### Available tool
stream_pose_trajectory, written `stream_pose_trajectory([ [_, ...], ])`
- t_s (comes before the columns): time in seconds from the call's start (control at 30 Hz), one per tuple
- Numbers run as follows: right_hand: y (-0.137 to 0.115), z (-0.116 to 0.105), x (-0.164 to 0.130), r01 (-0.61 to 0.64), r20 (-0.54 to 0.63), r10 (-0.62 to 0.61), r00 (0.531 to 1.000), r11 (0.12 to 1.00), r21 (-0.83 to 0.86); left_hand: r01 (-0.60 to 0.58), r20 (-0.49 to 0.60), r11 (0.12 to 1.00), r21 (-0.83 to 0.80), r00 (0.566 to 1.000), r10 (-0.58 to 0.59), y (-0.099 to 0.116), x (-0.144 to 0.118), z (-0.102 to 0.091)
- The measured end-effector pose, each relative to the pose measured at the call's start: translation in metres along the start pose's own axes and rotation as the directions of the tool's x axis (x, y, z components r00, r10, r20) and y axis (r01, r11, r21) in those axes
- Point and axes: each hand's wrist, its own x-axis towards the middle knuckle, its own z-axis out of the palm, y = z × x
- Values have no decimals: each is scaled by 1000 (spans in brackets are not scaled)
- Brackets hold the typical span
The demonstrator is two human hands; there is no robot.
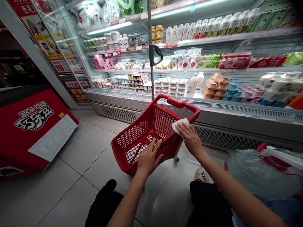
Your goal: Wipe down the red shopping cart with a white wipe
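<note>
In front of me stands a red plastic shopping cart (pixel 132 135) with latticed walls and a red push handle (pixel 176 101). Its basket holds no goods; the perforated floor shows. My right hand (pixel 190 137) presses a white cloth or tissue (pixel 181 126) against the rim near the handle's base, fingers laid flat over it. On the near side rim rests my left hand (pixel 149 157), fingers spread and nothing in its grasp. A caster wheel (pixel 176 159) shows below the cart.
Behind the cart runs a refrigerated display (pixel 213 101) with dairy goods and a glass door with a black handle (pixel 156 55). A red freezer (pixel 35 126) stands left. Plastic-wrapped items (pixel 258 170) lie at right, by my shoe (pixel 201 175). The floor is tiled.
</note>
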Motion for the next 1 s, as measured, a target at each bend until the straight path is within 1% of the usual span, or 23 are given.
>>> stream_pose_trajectory([
  [0.07, -32, 11, -8, 58, 21, -59, 998, 997, 46, 5, -26, 1000, -10, 1000, -6, 3, 2, 5],
  [0.13, -62, 20, -16, 145, 52, -151, 987, 984, 105, -5, -48, 1000, -18, 999, 4, 5, 3, 9],
  [0.2, -79, 24, -21, 212, 76, -224, 972, 967, 139, -34, -51, 999, -23, 998, 33, 2, 2, 10],
  [0.27, -75, 21, -22, 251, 95, -265, 960, 958, 137, -53, -37, 998, -21, 998, 52, -5, -2, 8],
  [0.33, -54, 13, -19, 261, 104, -272, 957, 959, 111, -38, -23, 999, -9, 999, 38, -15, -6, 3],
  [0.4, -26, 3, -13, 220, 89, -225, 970, 974, 63, -24, -9, 1000, -2, 1000, 24, -26, -9, -2],
  [0.47, -1, -5, -7, 162, 70, -162, 984, 987, 11, -36, 9, 999, -11, 999, 36, -35, -11, -7],
  [0.53, 11, -8, -3, 110, 52, -109, 993, 994, -20, -57, 33, 998, -31, 998, 58, -40, -10, -10],
  [0.6, 4, -4, -2, 61, 28, -61, 998, 998, -18, -55, 53, 997, -46, 997, 58, -41, -7, -10],
  [0.67, -20, 6, -4, 42, 15, -42, 999, 999, 20, -42, 53, 998, -56, 998, 45, -37, -5, -8],
  [0.77, -68, 22, -12, 100, 47, -106, 993, 989, 106, -37, 8, 996, -81, 999, 38, -28, -2, -4],
  [0.83, -86, 27, -16, 146, 72, -157, 985, 980, 138, -51, -13, 994, -101, 999, 50, -25, -2, -2],
  [0.87, -87, 27, -18, 172, 85, -185, 979, 975, 142, -55, -16, 993, -105, 998, 53, -27, -2, -2],
  [0.9, -83, 25, -18, 197, 99, -211, 972, 970, 140, -51, -13, 994, -101, 999, 50, -30, -4, -2],
  [0.97, -59, 19, -17, 217, 112, -230, 967, 970, 112, -6, 6, 998, -67, 1000, 7, -44, -10, -4],
  [1.0, -43, 15, -16, 199, 108, -208, 972, 976, 84, 29, 22, 999, -41, 999, -28, -54, -15, -5],
])
